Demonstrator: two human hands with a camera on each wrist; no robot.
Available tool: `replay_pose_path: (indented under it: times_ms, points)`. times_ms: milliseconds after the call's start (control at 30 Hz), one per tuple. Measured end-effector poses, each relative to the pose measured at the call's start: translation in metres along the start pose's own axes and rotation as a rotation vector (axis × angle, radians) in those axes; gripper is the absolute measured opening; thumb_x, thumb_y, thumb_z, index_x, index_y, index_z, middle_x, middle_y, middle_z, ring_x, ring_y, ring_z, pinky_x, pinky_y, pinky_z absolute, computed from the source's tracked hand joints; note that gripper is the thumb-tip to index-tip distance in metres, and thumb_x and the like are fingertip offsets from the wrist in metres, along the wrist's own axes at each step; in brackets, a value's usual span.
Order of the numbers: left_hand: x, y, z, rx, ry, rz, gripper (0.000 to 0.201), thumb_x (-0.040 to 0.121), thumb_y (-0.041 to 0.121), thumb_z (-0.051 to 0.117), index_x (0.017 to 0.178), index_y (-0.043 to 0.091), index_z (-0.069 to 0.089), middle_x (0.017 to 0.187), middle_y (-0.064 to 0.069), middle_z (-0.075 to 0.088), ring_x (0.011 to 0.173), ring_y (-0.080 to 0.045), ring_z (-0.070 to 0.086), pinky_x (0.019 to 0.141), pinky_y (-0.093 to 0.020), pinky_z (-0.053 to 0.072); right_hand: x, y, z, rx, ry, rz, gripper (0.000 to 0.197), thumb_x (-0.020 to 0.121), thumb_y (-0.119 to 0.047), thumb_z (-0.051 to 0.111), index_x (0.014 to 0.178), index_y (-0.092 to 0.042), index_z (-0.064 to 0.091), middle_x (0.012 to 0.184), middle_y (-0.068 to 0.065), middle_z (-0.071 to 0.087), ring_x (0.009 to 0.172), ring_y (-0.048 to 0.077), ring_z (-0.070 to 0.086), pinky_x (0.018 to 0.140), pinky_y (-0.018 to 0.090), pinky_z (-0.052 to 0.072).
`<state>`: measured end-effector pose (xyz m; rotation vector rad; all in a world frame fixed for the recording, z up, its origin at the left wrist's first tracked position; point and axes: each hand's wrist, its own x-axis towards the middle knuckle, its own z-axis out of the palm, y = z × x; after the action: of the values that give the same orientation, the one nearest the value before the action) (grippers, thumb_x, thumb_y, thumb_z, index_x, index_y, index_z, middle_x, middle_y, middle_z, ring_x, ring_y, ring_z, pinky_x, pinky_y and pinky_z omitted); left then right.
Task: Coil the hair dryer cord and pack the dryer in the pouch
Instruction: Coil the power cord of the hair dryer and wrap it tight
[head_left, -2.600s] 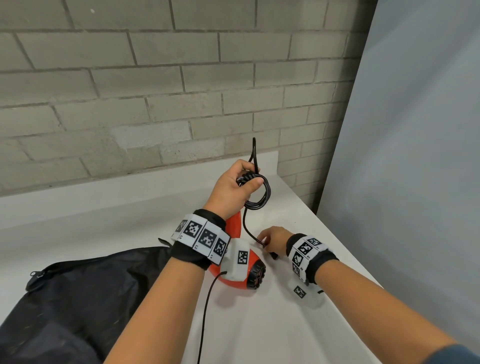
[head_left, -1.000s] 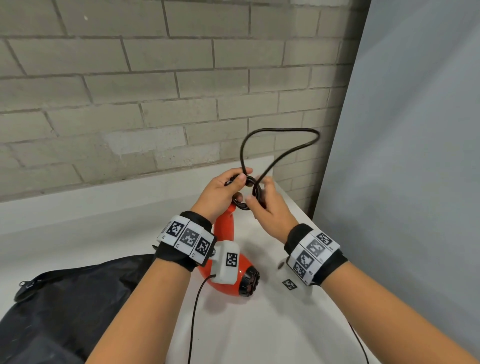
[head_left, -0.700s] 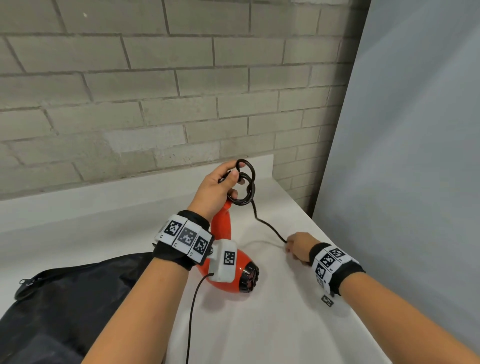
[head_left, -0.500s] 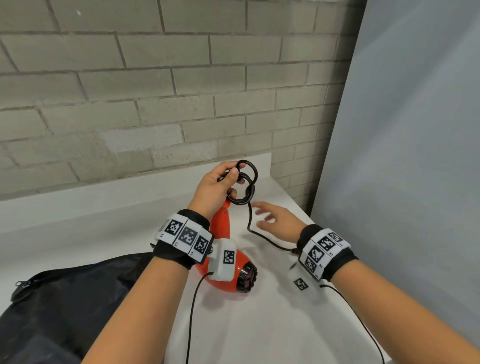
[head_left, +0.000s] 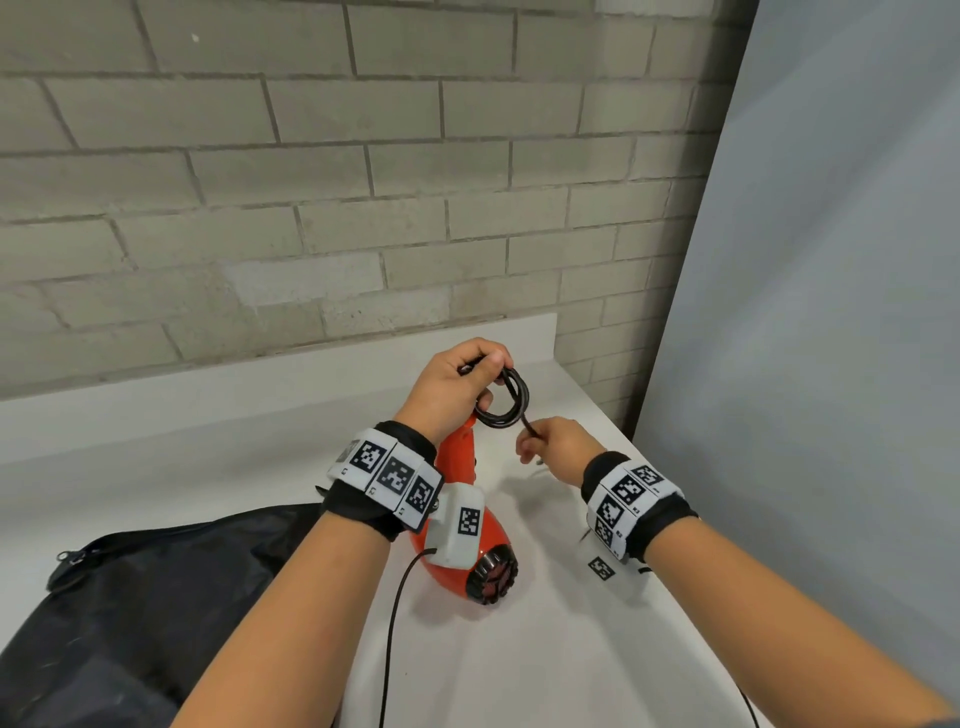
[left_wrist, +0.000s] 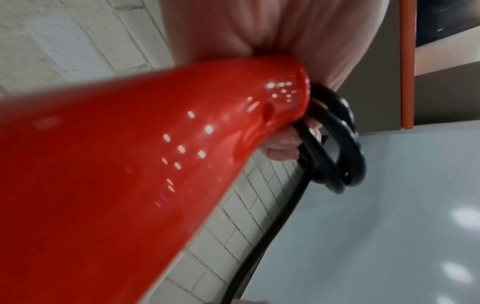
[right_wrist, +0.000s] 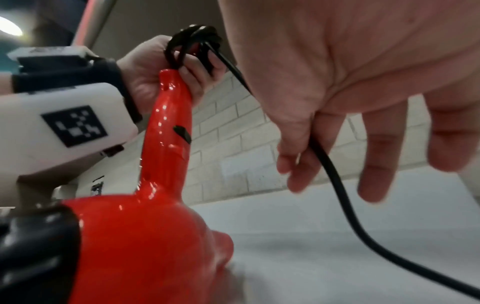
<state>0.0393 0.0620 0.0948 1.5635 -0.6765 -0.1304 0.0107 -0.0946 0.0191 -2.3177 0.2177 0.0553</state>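
Note:
The red hair dryer (head_left: 470, 540) lies on the white table (head_left: 545, 649) with its handle (right_wrist: 171, 127) pointing up and away. My left hand (head_left: 452, 384) grips the handle's tip together with a small coil of black cord (head_left: 506, 402), also seen as cord loops (left_wrist: 335, 144) in the left wrist view. Just right of the coil, my right hand (head_left: 553, 447) pinches the loose cord (right_wrist: 330, 164) between thumb and forefinger; its other fingers hang straight. The black pouch (head_left: 130, 613) lies at the lower left, its zipper side toward the dryer.
A grey brick wall (head_left: 311, 208) runs behind the table. A grey panel (head_left: 831, 312) closes off the right side. The table's right edge is close beside my right forearm. A thin black cable (head_left: 389, 634) hangs from my left wrist camera.
My right hand came back from the table toward the coil and now pinches the cord just below it. My left hand kept hold of the handle and coil throughout.

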Motion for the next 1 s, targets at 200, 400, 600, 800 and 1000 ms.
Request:
replay_pose_path:
  times_ms: [200,400,600,800,1000]
  points:
    - [0.001,0.0,0.0,0.016,0.023,0.033,0.022,0.092,0.009,0.047,0.075,0.019,0.056,0.071,0.002,0.051,0.039,0.0,0.044,0.041,-0.011,0.036,-0.022,-0.04,-0.012,0.297,-0.043,-0.265,0.023,0.094,-0.007,0.044,0.081,-0.016,0.06,0.076,0.0,0.058,0.071,0.012,0.053,0.077,0.028,0.045]
    - [-0.005,0.001,0.002,-0.001,0.052,0.03,0.018,0.088,0.012,0.055,0.072,0.019,0.058,0.066,0.003,0.053,0.039,-0.002,0.045,0.043,-0.012,0.039,-0.018,-0.049,-0.04,0.064,-0.059,-0.322,0.025,0.094,-0.007,0.043,0.076,-0.02,0.056,0.074,0.004,0.052,0.072,0.014,0.045,0.073,0.029,0.038]
    - [-0.006,0.001,-0.006,0.087,-0.021,0.006,0.016,0.087,0.013,0.058,0.099,0.022,0.061,0.067,0.005,0.055,0.043,0.0,0.048,0.05,-0.013,0.042,-0.025,-0.063,-0.067,-0.084,-0.042,-0.338,0.021,0.096,-0.013,0.041,0.096,-0.011,0.062,0.081,-0.01,0.053,0.086,0.011,0.048,0.078,0.014,0.037]
    - [-0.006,0.008,-0.005,0.187,-0.117,-0.009,0.03,0.087,0.015,0.057,0.115,0.027,0.06,0.062,0.006,0.053,0.048,-0.003,0.051,0.054,-0.013,0.043,-0.026,-0.072,-0.065,-0.232,0.272,-0.42,0.024,0.094,-0.013,0.044,0.101,-0.001,0.064,0.089,0.005,0.048,0.086,0.015,0.044,0.072,0.02,0.029]
    - [-0.001,0.011,-0.004,0.271,-0.161,-0.083,0.021,0.088,0.017,0.056,0.108,0.019,0.062,0.086,0.002,0.065,0.046,0.002,0.055,0.054,-0.013,0.047,-0.031,-0.079,-0.063,-0.324,0.402,-0.514,0.022,0.094,-0.013,0.044,0.097,-0.006,0.064,0.088,0.003,0.047,0.093,0.018,0.042,0.086,0.033,0.036]
